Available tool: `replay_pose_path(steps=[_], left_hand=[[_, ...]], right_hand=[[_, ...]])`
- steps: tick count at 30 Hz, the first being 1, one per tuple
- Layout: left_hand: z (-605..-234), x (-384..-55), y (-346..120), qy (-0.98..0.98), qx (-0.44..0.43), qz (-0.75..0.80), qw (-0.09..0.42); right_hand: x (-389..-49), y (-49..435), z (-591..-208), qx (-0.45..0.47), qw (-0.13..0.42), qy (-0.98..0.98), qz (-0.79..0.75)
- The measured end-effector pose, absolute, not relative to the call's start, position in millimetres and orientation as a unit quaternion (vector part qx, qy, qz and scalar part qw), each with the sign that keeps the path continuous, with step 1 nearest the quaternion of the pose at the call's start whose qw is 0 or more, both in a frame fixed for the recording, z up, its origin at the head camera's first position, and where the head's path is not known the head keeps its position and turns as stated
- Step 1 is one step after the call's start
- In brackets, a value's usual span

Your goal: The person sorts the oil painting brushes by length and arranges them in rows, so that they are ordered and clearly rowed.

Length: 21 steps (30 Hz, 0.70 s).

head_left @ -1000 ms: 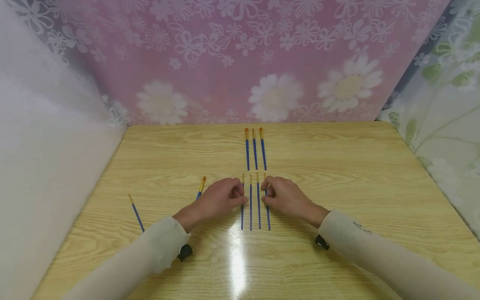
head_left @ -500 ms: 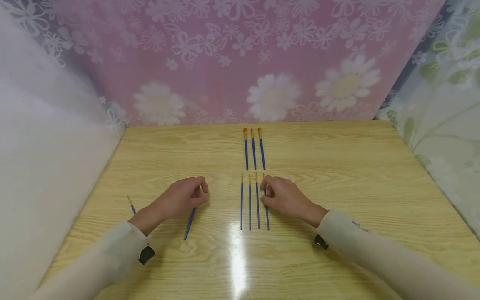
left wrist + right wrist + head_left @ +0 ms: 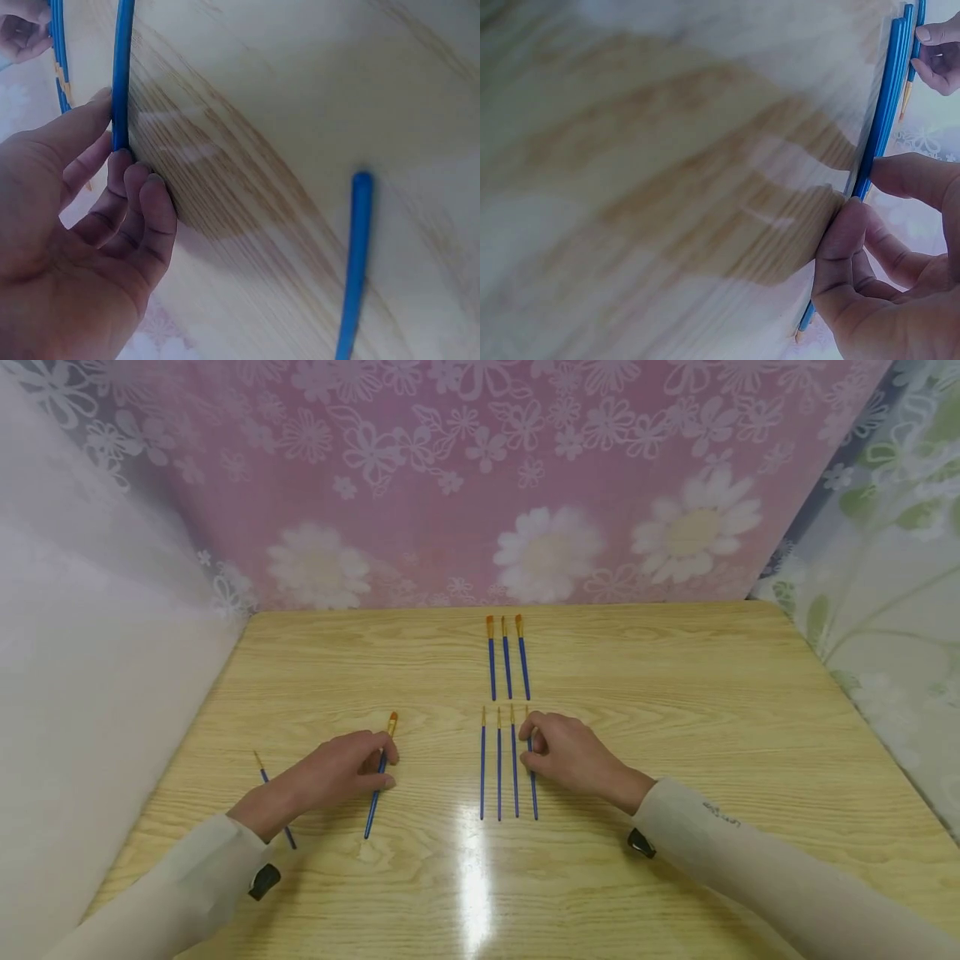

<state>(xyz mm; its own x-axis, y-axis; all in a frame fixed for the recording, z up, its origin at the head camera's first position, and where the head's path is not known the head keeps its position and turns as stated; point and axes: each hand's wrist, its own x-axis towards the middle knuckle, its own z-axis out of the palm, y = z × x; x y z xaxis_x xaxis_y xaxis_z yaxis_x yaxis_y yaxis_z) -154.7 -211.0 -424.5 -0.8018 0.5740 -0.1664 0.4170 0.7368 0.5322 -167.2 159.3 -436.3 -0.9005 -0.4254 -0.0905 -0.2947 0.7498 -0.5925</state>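
In the head view, my left hand [image 3: 341, 768] has its thumb and fingers curled at a blue-handled paintbrush [image 3: 371, 817] with an orange flat tip, which slants on the table. The left wrist view shows the thumb against its blue handle [image 3: 122, 67] and the fingers on the other side. My right hand [image 3: 573, 752] pinches the rightmost thin paintbrush [image 3: 535, 797] of the near row. Left of it lie three more thin brushes, among them a middle one [image 3: 499, 768]. In the right wrist view, thumb and forefinger of the right hand [image 3: 900, 262] meet at the handles.
Three wider brushes, one in the middle [image 3: 507, 668], lie in a row farther back. Another thin brush [image 3: 290, 837] lies partly under my left wrist. The wood-grain table [image 3: 637, 660] meets a pink flowered cloth [image 3: 450, 527] behind.
My left hand has moved left from the near row to the slanted brush, its fingers now around the handle. My right hand stays at the rightmost brush.
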Motion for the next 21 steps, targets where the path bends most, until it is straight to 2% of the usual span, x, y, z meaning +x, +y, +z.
replay_pose_path(steps=[7,14,21], left_hand=[[-425.6,-154.4,-210.4,0.913,0.295,0.234,0.156],[-425.2,-154.3,-211.6,0.905,0.338,0.224,0.13],[-424.8,-156.6,-211.4,0.911,0.322,0.216,0.141]], right_hand=[[-167.6,159.1,-437.1,-0.193,0.111,0.929,-0.295],[-168.4,159.6,-438.7,-0.197,0.111,0.928,-0.296],[-167.9,160.2,-438.0,-0.196,0.11,0.928,-0.296]])
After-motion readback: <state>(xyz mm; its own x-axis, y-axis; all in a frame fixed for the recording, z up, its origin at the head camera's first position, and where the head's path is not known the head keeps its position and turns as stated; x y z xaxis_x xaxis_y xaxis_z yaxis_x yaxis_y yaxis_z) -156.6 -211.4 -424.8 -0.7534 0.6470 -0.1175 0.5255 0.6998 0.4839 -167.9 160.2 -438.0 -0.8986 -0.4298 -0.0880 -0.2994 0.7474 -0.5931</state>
